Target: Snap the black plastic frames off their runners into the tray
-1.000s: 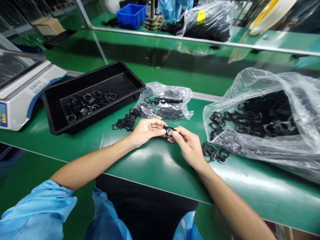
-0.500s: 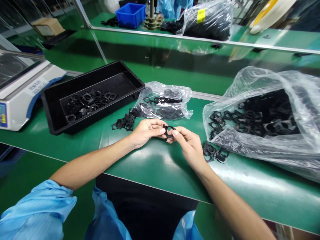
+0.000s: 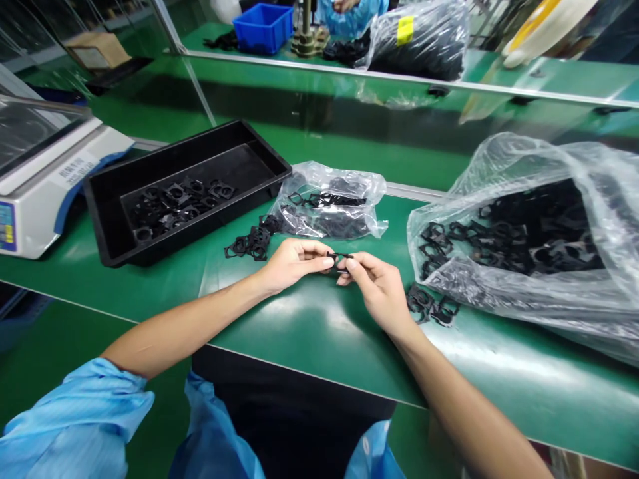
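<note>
My left hand [image 3: 292,263] and my right hand [image 3: 377,289] meet over the green table [image 3: 319,332], both pinching one small black plastic frame part [image 3: 338,258] between thumb and fingers. A loose heap of the same black parts [image 3: 252,243] lies just left of my left hand. A few more black parts [image 3: 430,307] lie by my right wrist, in front of a big clear bag of parts [image 3: 529,233]. A smaller clear bag of parts [image 3: 332,203] lies behind my hands.
A black tray [image 3: 124,249] holding several black parts sits at the left, next to a white weighing scale [image 3: 44,179]. Beyond a metal rail, a far bench carries a blue bin [image 3: 264,26] and another filled bag [image 3: 419,43], with a person in blue behind.
The black part between my fingers has turned from showing its flat face to lying nearly edge-on. My hands stayed in the same place.
</note>
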{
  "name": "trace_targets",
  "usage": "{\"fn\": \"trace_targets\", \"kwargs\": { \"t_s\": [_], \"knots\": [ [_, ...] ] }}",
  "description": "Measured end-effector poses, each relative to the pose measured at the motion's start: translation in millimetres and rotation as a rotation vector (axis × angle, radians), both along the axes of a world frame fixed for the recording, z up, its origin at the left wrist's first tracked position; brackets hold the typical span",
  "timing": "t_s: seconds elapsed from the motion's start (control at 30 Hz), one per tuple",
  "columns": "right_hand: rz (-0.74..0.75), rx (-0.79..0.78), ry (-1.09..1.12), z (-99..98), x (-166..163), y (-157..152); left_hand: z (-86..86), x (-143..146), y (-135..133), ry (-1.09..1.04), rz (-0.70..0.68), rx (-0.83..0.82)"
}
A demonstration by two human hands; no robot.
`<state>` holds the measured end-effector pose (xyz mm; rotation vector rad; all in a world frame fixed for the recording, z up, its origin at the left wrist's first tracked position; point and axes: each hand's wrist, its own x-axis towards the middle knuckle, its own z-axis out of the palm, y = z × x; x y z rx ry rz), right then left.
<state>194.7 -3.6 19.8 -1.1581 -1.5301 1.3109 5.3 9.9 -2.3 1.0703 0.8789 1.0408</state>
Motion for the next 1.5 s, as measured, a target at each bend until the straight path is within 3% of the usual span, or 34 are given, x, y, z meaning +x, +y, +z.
{"fn": "trace_targets", "kwargs": {
  "t_s": [0.23, 0.43, 0.6, 0.83, 0.93, 1.2, 1.5],
  "knots": [
    [-0.044, 0.016, -0.029, -0.1, 0, -1, 1.2, -3, 1, 0.098, -0.039, 0.107],
    [-0.039, -0.022, -0.006, -1.5, 1, -1, 5.1, -6, 0, 0.175, -0.157, 0.164],
    [-0.045, 0.003, -0.001, -0.7, 2, 1, 8.3, -8, 1, 0.225, -0.138, 0.275],
    [0.012, -0.068, 0.117, 5.0, -2, -1, 3.8, -6, -1, -0.133, -0.254, -0.022],
    [0.055, -0.105, 0.176, 6.3, -2, -3, 4.2, -4, -3, -0.238, -0.294, -0.065],
    [-0.069, 0.01, 0.05, 0.5, 0, 0, -0.8, 0, -1, -0.109, -0.105, -0.067],
    [-0.074, -0.219, 0.268, -5.2, -1, 3, -0.6, -1, 1, -0.146, -0.097, -0.117]
  ]
}}
